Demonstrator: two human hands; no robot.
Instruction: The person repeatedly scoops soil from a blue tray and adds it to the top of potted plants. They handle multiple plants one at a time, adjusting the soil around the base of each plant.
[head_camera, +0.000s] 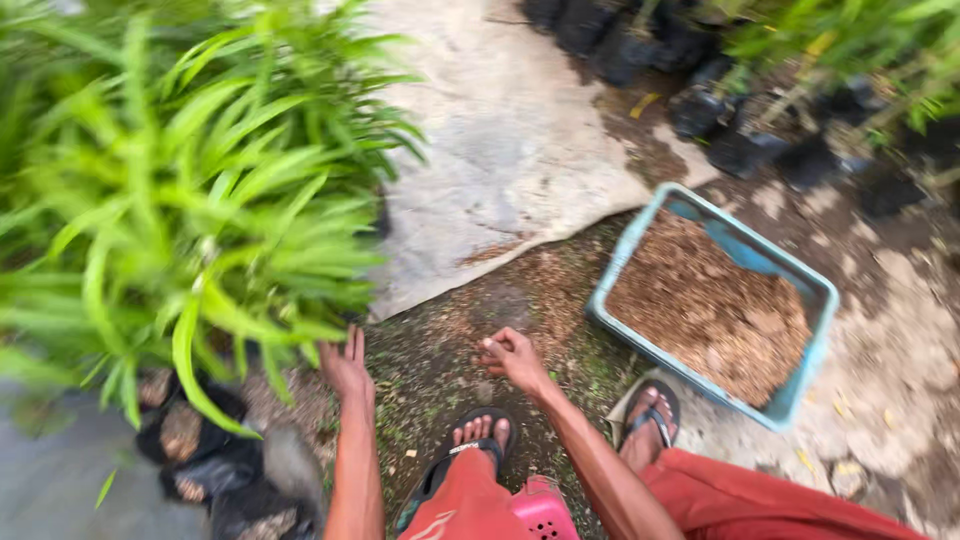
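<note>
You are squatting on the ground, feet in sandals, with both hands out low in front of your knees. Your left hand is reaching toward the leafy green plants at the left edge of the ground; its fingers are spread and it is grasping nothing, hovering just beside the lowest leaves and above the black grow bags that are standing under them. Your right hand is hanging over the bare, mossy middle of the ground with its fingers loosely curled; it looks empty, though you cannot tell for certain whether a pinch of something is sitting inside the curl.

The blue crate is lying just to the right of that hand, near your right foot, and it is filled almost to the rim with brown husk mix. A pale sheet is covering the far part of the ground, and more black bags with young plants are lining the far right corner.

As a judgement: many bags on both sides are already filled and planted, so much of the potting looks done. The crate is still nearly full, and neither hand is holding a bag or a plant, so you seem to be between pieces of work.
</note>
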